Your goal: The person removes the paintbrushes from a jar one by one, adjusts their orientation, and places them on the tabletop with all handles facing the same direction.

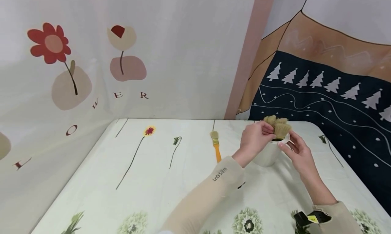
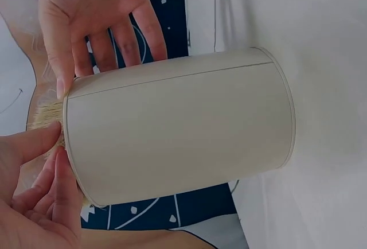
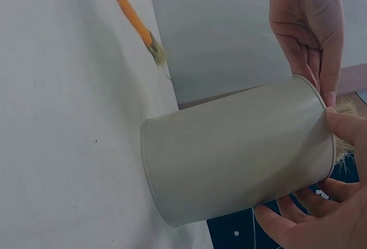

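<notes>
An off-white cylindrical holder [image 1: 266,155] stands at the right of the table, with several paintbrushes [image 1: 281,128] in it, their pale bristles sticking up past the rim. At the rim's left side, my left hand [image 1: 256,138] pinches one brush between thumb and fingers, just below the bristles; the handle is hidden inside the holder. My right hand [image 1: 300,153] holds the holder from the other side, thumb at the rim and fingers around the wall. The right wrist view shows the holder's smooth wall [image 3: 241,157] between both hands.
Left of the holder, another paintbrush [image 1: 215,145] with an orange handle lies on the white table cloth [image 1: 192,190], which is printed with flowers. Behind hang a pale flower-print curtain [image 1: 183,57] and a dark cloth [image 1: 323,101] with white trees.
</notes>
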Action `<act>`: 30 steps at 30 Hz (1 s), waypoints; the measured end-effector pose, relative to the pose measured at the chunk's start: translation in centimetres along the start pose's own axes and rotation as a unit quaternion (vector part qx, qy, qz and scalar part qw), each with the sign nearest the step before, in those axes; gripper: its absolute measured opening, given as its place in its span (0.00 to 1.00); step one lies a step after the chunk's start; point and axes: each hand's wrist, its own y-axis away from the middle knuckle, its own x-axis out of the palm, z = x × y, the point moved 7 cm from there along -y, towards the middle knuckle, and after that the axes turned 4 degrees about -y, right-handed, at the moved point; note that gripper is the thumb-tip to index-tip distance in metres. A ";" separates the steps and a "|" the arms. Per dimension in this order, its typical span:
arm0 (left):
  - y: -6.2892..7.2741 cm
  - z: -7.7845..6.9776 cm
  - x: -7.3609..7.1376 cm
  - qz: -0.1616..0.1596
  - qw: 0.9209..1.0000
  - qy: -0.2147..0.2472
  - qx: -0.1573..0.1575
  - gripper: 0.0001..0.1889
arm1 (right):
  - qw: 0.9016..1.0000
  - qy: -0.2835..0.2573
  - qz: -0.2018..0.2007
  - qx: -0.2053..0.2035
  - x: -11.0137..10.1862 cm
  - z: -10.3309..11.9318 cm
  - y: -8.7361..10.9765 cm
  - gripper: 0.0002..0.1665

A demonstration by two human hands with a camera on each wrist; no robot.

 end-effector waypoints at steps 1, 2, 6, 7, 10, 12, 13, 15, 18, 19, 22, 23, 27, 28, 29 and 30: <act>0.0 0.0 0.1 -0.001 1.000 -0.007 -0.001 0.07 | 1.000 0.000 0.000 0.001 0.0 0.0 0.0 0.48; 0.0 -0.1 0.1 -0.001 1.000 -0.016 -0.002 0.07 | 1.000 0.000 0.000 0.002 0.0 0.0 0.0 0.48; -0.1 -0.4 0.2 -0.007 0.999 -0.053 -0.004 0.07 | 1.000 0.000 -0.002 0.003 0.0 -0.1 0.0 0.48; -0.2 -0.4 0.2 -0.009 0.998 -0.063 -0.005 0.06 | 1.000 0.001 -0.003 0.002 0.0 -0.1 0.0 0.48; -0.2 -0.6 0.2 -0.014 0.996 -0.091 -0.009 0.06 | 1.000 0.001 -0.003 0.000 0.0 0.0 0.0 0.48; -0.2 -0.8 0.2 -0.016 0.994 -0.110 -0.010 0.06 | 1.000 0.002 -0.002 0.000 0.0 0.0 0.1 0.48; -0.2 -0.9 0.2 -0.016 0.993 -0.120 -0.010 0.07 | 1.000 0.000 -0.002 0.001 0.0 0.0 0.1 0.48; -0.2 -1.0 0.3 -0.017 0.990 -0.139 -0.010 0.07 | 1.000 -0.001 -0.001 0.002 0.0 0.0 0.2 0.48; -0.1 -1.1 0.3 -0.021 0.987 -0.158 -0.006 0.07 | 1.000 -0.003 -0.001 0.001 0.0 0.0 0.1 0.47; -0.1 -1.2 0.3 -0.022 0.986 -0.162 -0.005 0.07 | 1.000 -0.003 -0.001 0.000 0.0 0.0 0.1 0.47; -0.1 -1.3 0.3 -0.026 0.986 -0.167 -0.002 0.07 | 1.000 -0.003 -0.002 -0.001 0.0 0.1 0.0 0.47; -0.1 -1.3 0.3 -0.026 0.985 -0.168 -0.002 0.07 | 1.000 -0.002 -0.002 -0.001 0.0 0.1 0.0 0.47; -0.2 -1.3 0.4 -0.025 0.986 -0.168 -0.003 0.07 | 1.000 -0.003 -0.002 0.003 0.0 0.0 0.0 0.47; -0.2 -1.2 0.4 -0.023 0.986 -0.166 -0.004 0.07 | 1.000 -0.005 -0.002 0.004 0.0 0.0 0.0 0.47; -0.2 -1.2 0.4 -0.022 0.986 -0.163 -0.006 0.06 | 1.000 -0.006 -0.001 0.005 0.0 -0.1 0.0 0.47; -0.2 -1.1 0.4 -0.021 0.987 -0.160 -0.007 0.06 | 1.000 -0.008 -0.001 0.005 0.1 -0.1 0.0 0.47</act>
